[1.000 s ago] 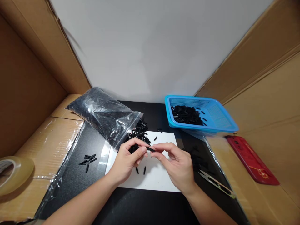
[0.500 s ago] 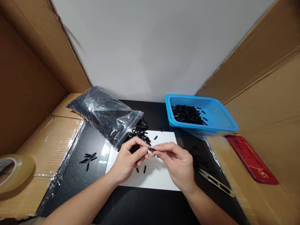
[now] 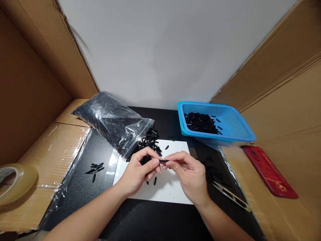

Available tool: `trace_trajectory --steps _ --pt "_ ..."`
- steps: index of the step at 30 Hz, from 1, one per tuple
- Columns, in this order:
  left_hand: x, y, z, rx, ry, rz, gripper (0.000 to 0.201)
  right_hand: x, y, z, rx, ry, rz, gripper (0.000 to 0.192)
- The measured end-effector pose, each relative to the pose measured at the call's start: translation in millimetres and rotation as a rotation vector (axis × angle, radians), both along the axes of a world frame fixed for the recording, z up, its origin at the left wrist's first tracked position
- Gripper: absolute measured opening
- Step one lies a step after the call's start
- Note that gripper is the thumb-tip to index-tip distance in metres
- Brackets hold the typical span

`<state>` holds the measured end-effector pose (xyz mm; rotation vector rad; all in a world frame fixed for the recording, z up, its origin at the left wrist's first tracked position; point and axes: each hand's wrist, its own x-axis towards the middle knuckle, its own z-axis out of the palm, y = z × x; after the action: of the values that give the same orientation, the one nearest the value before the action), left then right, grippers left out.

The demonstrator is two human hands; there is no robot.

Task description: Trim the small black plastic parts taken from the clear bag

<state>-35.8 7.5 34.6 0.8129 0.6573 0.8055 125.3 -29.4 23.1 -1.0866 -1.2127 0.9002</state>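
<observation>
One small black plastic piece (image 3: 163,161) is pinched between both hands at centre frame, above the white sheet (image 3: 173,190). Progress, judged from the piles: the blue basket (image 3: 235,134) at right of centre holds a modest heap of black pieces, while the clear plastic bag (image 3: 110,122) at left of centre looks mostly full, with a loose spill (image 3: 149,142) at its mouth reaching the sheet's upper edge. Most of the stock appears unhandled. A small separate cluster (image 3: 94,168) lies on the black mat (image 3: 85,187) at left; two or so strays lie on the sheet under the hands.

Left hand (image 3: 136,172): thumb and forefinger closed on the piece's left end, other fingers curled, wrist low over the sheet. Right hand (image 3: 192,174): thumb and forefinger closed on the right end, palm turned inward. The piece lies roughly level between the fingertips.

Thread snips (image 3: 232,195) lie on the mat at lower right, untouched. Tape roll (image 3: 15,182) at far left; red case (image 3: 271,172) at far right.
</observation>
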Motion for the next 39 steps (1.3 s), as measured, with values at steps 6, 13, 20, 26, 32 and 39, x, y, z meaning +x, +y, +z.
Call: trace_trajectory --steps 6,13,20,26,32,39 --pt "0 1 -1.5 0.038 0.023 0.005 0.023 -1 2 0.0 0.059 -0.032 -0.017 0.004" --pt "-1 0 -2.8 0.085 0.103 0.015 0.023 -1 -1 -2.7 0.200 -0.203 -0.081 0.008" --pt "-2 -1 -0.8 0.316 0.354 0.135 0.015 -3 1 9.5 0.391 -0.482 -0.115 0.017" --pt "-3 -2 -2.6 0.917 0.623 0.281 0.010 -7 3 15.1 0.526 -0.715 -0.193 0.017" --pt "-7 1 -9.8 1.220 0.731 0.290 0.017 -6 3 12.1 0.472 -0.766 -0.141 0.018" --pt "-14 4 -16.1 1.383 0.935 0.176 0.032 -3 2 12.5 0.359 -0.714 -0.030 0.019"
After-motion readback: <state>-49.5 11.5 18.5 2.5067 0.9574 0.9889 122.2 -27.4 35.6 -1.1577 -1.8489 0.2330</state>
